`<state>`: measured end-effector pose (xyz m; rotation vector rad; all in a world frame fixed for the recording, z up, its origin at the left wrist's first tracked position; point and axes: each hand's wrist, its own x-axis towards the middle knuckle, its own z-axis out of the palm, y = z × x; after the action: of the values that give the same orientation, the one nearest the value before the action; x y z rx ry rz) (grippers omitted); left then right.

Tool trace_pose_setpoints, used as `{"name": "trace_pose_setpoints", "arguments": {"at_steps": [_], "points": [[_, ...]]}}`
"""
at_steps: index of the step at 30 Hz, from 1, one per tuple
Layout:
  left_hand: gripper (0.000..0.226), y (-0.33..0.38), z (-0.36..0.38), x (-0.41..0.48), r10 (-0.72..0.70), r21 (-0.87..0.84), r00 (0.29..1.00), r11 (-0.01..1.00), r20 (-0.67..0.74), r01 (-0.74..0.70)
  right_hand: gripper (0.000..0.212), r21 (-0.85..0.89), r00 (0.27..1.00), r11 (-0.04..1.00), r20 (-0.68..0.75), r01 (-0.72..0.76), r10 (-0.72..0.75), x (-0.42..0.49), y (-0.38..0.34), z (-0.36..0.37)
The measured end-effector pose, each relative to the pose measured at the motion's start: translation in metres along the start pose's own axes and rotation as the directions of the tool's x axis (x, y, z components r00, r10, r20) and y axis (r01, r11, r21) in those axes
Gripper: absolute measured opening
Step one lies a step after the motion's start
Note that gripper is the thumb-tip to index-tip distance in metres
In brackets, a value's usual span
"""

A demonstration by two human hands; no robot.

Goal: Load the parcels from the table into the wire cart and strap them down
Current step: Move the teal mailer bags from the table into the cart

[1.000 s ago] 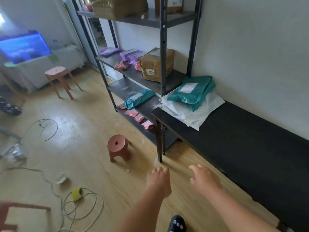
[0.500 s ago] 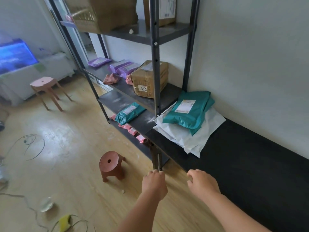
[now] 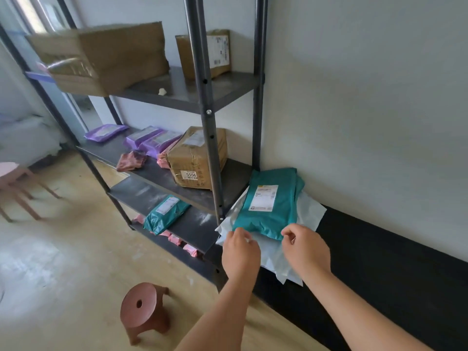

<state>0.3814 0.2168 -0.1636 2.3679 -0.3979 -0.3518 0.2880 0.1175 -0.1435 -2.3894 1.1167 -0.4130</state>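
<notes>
1. Teal plastic sits right at both sets of fingers: the left hand (image 3: 240,252) and the right hand (image 3: 305,249) hover side by side, fingers curled, at the near edge of the teal parcel (image 3: 268,211).
2. Whether either hand already pinches that edge or only hangs above it, I cannot tell.
3. The teal parcel, its white label facing up, lies on top of a stack of white mailers (image 3: 312,216).
4. That stack rests on the end of the black table (image 3: 379,262) nearest the rack, close to the wall.
5. Just beside the table stands a dark metal shelf rack (image 3: 200,72); its middle shelf bears a cardboard box (image 3: 197,158) labelled 5556 and some purple mailers (image 3: 152,140).
6. A smaller teal packet (image 3: 164,214) lies on the shelf below.
7. On the wooden floor, near the rack, stands a brown stool (image 3: 143,310).
</notes>
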Motion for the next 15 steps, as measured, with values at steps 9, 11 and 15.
{"name": "trace_pose_setpoints", "arguments": {"at_steps": [9,11,15], "points": [[0.032,0.023,-0.003,0.107,0.134,-0.072,0.986,0.989,0.094,-0.127,0.040,0.039,0.977,0.979,-0.067,-0.202,0.204,0.085,-0.024,0.015],[0.033,0.021,0.003,0.127,0.105,-0.084,0.986,0.992,0.130,-0.095,0.046,0.082,0.959,0.957,-0.028,-0.278,0.281,0.095,-0.020,0.021],[0.040,0.010,0.019,0.153,0.018,-0.133,0.962,0.991,0.273,0.019,0.053,0.184,0.902,0.883,0.107,-0.431,0.418,0.107,-0.018,0.027]]}}
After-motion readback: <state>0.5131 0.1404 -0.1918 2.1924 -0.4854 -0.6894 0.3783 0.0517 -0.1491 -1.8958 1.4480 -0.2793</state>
